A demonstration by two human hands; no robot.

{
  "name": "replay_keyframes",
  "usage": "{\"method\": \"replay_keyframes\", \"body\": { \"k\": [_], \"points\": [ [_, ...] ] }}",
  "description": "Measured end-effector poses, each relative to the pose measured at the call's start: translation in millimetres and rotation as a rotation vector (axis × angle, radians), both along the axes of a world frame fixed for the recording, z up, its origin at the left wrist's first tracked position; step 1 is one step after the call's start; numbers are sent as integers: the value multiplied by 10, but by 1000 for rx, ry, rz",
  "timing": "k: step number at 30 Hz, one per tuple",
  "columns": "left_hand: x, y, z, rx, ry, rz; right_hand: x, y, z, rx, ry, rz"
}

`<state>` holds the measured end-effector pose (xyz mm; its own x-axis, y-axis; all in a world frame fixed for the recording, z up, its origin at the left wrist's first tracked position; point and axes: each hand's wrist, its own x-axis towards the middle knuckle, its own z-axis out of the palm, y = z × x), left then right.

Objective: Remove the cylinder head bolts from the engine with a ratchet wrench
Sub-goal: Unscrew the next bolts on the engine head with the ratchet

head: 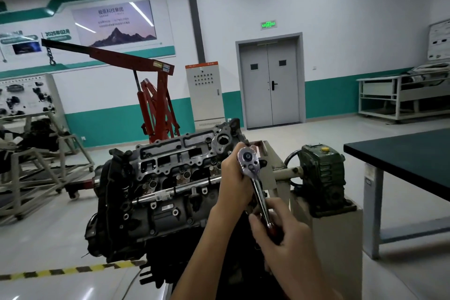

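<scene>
A dark engine (155, 192) sits on a stand in the centre of the view, its cylinder head facing up and toward me. A chrome ratchet wrench (255, 178) stands over the right end of the head. My left hand (233, 175) wraps around the ratchet's head from the left. My right hand (277, 229) grips the wrench's dark red handle lower down. Whatever lies under the ratchet head, socket or bolt, is hidden by my left hand.
A green gearbox (321, 178) on the beige engine stand (341, 238) sits just right of my hands. A dark-topped workbench (401, 156) stands further right. A red engine crane (155, 100) is behind the engine, a trolley frame (36, 168) to the left, and hazard tape (68, 269) marks the floor.
</scene>
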<state>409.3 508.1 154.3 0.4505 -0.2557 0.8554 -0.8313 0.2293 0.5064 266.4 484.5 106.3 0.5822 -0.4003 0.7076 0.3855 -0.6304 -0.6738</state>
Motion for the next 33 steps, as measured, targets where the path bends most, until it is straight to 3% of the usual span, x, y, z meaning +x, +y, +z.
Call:
{"method": "replay_keyframes", "body": {
  "k": [7,11,15,18,21,24,27,30,33],
  "points": [
    [-73,50,48,51,-112,50,29,176,-216,349,223,143],
    [-186,101,63,17,-181,-3,87,158,-232,382,257,108],
    [-184,116,132,70,-147,-6,-23,-195,-84,51,343,-51],
    [-109,144,162,105,-117,-1,-116,-634,217,-242,484,-36],
    [-88,193,190,153,-106,-24,-168,-983,609,-535,489,-48],
    [-67,233,200,218,-83,-48,-161,-1024,677,-614,426,-86],
    [-50,250,151,145,-58,-38,-135,-733,340,-379,446,-53],
    [-96,208,105,43,-59,-48,-66,-161,-26,-41,299,-51],
    [-124,177,89,-6,-21,-63,101,447,-171,335,201,153]
  ]
}}
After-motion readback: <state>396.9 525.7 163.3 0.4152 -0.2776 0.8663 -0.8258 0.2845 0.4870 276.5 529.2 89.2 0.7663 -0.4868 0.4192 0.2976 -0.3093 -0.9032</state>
